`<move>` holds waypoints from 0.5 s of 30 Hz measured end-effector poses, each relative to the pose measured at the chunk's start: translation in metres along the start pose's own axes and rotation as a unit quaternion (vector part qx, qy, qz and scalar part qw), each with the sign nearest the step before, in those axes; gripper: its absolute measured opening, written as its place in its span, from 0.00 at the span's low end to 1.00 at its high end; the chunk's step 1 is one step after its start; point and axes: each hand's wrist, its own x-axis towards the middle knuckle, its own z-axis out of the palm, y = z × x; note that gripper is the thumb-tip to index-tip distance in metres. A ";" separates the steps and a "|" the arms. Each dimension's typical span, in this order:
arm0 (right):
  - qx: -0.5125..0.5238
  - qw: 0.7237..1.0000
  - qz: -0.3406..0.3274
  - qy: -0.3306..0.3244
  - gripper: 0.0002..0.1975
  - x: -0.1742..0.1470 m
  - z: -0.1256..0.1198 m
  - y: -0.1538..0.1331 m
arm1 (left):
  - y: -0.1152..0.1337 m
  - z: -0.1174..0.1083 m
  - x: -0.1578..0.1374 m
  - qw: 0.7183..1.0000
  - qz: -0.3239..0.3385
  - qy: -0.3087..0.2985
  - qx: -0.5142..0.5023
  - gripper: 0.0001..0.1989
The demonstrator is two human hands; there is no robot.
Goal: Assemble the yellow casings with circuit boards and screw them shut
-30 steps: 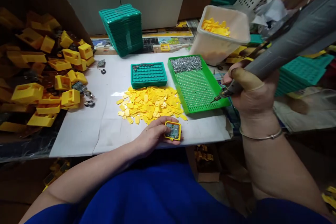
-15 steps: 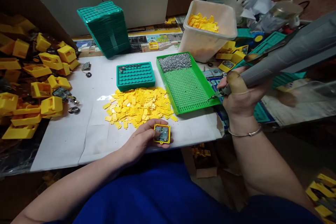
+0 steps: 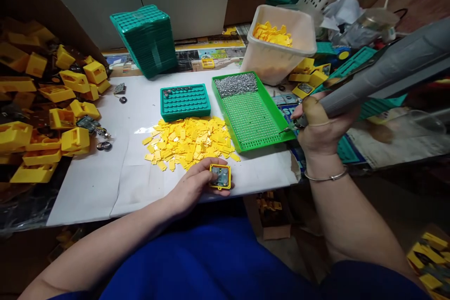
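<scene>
My left hand point(image 3: 195, 185) is closed around a small yellow plastic housing point(image 3: 220, 177) with a circuit board inside, held face up at the table's front edge. My right hand point(image 3: 318, 126) grips a grey electric screwdriver point(image 3: 372, 75); its tip points left, over the near right corner of a green perforated tray point(image 3: 253, 122). A heap of small silver screws point(image 3: 236, 85) lies at that tray's far end. Beyond my left hand spreads a pile of flat yellow plastic pieces point(image 3: 190, 140). A teal tray point(image 3: 185, 102) behind the pile holds several small dark metal parts along its far row.
Many yellow housings point(image 3: 75, 79) are piled at the left, with loose circuit parts point(image 3: 104, 146) beside them. A tall stack of teal trays point(image 3: 149, 42) stands at the back. A whitish bin point(image 3: 279, 51) with yellow pieces stands behind the green tray. Clutter fills the right side.
The whole view has shifted slightly, so the table things appear a little further right. Both hands keep their holds, and the screwdriver tip remains over the green tray's corner.
</scene>
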 end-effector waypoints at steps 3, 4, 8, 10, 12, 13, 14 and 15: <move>0.008 1.000 0.002 -0.002 0.11 -0.001 0.002 0.001 | 0.001 0.002 -0.001 1.000 -0.001 0.005 0.002 0.20; 0.012 1.000 0.005 0.006 0.11 -0.002 0.003 0.001 | 0.001 0.002 -0.001 1.000 -0.001 0.008 0.003 0.21; 0.037 0.998 0.017 0.039 0.15 0.000 0.007 0.005 | 0.000 0.002 0.002 1.000 0.000 0.017 0.004 0.21; 0.039 0.998 0.024 0.036 0.15 0.002 0.007 0.003 | -0.001 0.003 0.003 1.000 0.002 0.018 -0.002 0.20; 0.052 0.998 0.016 0.036 0.15 0.005 0.008 -0.005 | -0.001 0.003 0.004 1.000 0.004 0.022 -0.010 0.19; 0.065 0.997 0.009 0.037 0.14 0.006 0.009 -0.012 | -0.001 0.003 0.004 1.000 0.004 0.025 -0.013 0.19; 0.080 0.996 0.004 0.041 0.14 0.005 0.011 -0.021 | -0.001 0.004 0.005 0.999 0.004 0.028 -0.016 0.18; 0.091 0.995 0.014 0.037 0.15 0.003 0.014 -0.032 | 0.000 0.004 0.005 0.999 0.004 0.031 -0.018 0.17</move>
